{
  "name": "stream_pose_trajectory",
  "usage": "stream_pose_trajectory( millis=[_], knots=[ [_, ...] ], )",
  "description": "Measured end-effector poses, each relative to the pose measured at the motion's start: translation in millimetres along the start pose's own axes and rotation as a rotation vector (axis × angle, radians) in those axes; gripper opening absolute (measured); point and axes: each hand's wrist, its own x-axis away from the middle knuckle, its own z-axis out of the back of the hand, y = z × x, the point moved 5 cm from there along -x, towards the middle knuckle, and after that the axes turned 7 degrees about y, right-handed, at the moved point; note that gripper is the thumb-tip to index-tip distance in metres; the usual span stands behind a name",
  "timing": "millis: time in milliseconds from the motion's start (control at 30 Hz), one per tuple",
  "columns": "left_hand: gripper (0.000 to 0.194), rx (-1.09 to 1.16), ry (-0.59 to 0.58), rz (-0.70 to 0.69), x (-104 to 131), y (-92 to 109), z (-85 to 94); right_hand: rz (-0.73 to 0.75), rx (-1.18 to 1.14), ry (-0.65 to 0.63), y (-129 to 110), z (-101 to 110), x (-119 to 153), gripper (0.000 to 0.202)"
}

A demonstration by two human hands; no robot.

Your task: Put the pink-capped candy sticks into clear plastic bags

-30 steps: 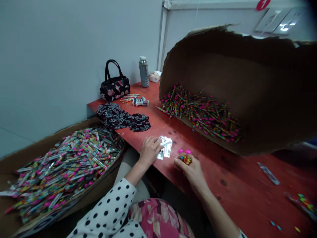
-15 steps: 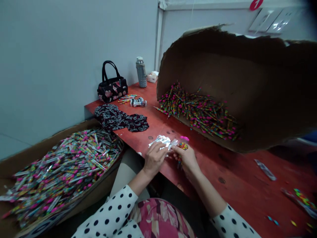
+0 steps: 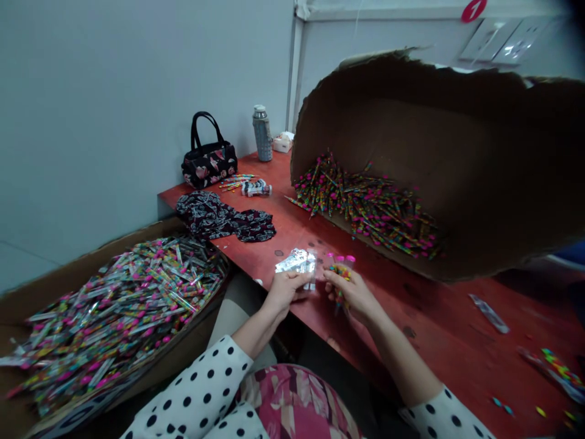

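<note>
My left hand (image 3: pixel 284 291) pinches a stack of shiny clear plastic sleeves (image 3: pixel 297 261) just above the red table. To its right, my right hand (image 3: pixel 354 296) is closed around several slim tubes of colourful candy (image 3: pixel 340 272) with pink ends, which stick up past the fingers. A small gap lies between the two hands. Behind them, a large cardboard box on its side (image 3: pixel 411 134) holds a heap of similar pink-ended candy tubes (image 3: pixel 365 204). At my left, an open cardboard box (image 3: pixel 150 235) is full of such tubes, many in clear sleeves (image 3: pixel 128 311).
On the red table (image 3: pixel 292 213) lie a dark patterned cloth (image 3: pixel 223 218), a flowered handbag (image 3: pixel 210 164), a flask (image 3: pixel 262 135) and a small white box (image 3: pixel 282 143). At the right are a clear wrapper (image 3: pixel 489 313) and loose candies (image 3: pixel 503 405).
My hands have drawn apart; the right moved slightly right with the candy tubes. My left hand now pinches the sleeves at their near edge, and more pink ends show above my right hand.
</note>
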Motion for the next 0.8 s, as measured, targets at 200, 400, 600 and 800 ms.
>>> stream_pose_trajectory(
  millis=[200,400,600,800],
  knots=[
    [0.02,0.271,0.093,0.081,-3,2,-1.1,0.115,0.305,0.048,15,2,44,0.044],
    [0.023,0.347,0.076,0.04,5,4,-19.5,0.242,0.539,0.142,17,-3,51,0.034],
    [0.028,0.313,0.072,-0.075,17,8,-28.7,0.2,0.489,0.207,14,-1,50,0.038],
    [0.027,0.143,0.006,-0.181,27,-1,-31.6,0.146,0.374,0.243,11,1,49,0.034]
  ],
)
